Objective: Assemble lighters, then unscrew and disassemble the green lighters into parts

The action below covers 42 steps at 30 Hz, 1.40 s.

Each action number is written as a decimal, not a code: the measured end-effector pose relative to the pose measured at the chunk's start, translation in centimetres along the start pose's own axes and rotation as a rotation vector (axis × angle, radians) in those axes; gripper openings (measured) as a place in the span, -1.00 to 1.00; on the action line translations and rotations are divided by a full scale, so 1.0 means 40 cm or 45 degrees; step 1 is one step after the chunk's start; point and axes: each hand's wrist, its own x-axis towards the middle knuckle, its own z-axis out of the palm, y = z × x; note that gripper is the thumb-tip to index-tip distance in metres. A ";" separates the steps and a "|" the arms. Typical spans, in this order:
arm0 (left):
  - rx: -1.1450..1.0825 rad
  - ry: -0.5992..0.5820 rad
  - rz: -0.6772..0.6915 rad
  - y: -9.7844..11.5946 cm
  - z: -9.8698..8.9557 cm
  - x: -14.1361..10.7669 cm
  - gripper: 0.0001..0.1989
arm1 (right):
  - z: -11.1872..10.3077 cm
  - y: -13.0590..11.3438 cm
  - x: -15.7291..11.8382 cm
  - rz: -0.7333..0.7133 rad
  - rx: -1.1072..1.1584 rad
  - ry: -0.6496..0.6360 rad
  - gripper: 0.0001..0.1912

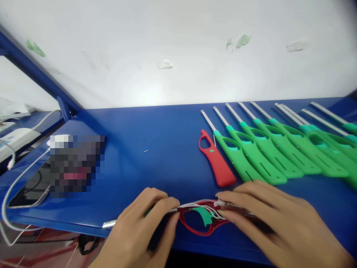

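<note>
A red lighter housing (195, 231) lies open at the front edge of the blue table, with white wires and a teal trigger (205, 216) inside. My left hand (142, 227) pinches its left end, where a metal tube (109, 224) sticks out to the left beneath the hand. Closed around the right end is my right hand (267, 219), its thumb and fingertips on a clear part (227, 206) beside the wires. Just behind my right hand lies another red housing piece (220, 167). To the right, several green lighters (262, 163) with metal tubes rest side by side.
A small metal pin or screw (145, 151) lies on the blue table (125, 130). At the left are a phone (30, 190), a white cable (11, 197) and a pixelated dark object (75, 167). A white wall (181, 37) stands behind, with a blue frame post at left.
</note>
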 end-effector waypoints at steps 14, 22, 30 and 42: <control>-0.003 -0.107 -0.028 -0.017 -0.022 -0.029 -0.64 | -0.003 -0.002 0.005 -0.010 0.018 0.010 -0.80; -0.091 -0.190 -0.041 -0.023 -0.036 -0.014 -0.71 | -0.003 0.002 -0.003 -0.019 0.011 -0.034 -0.80; -0.017 -0.200 -0.003 -0.035 -0.038 -0.020 -0.68 | -0.004 0.001 -0.008 0.010 0.010 -0.056 -0.79; 0.112 -0.153 -0.002 -0.045 -0.040 -0.014 -0.62 | -0.019 0.005 -0.025 -0.069 -0.051 0.015 -0.78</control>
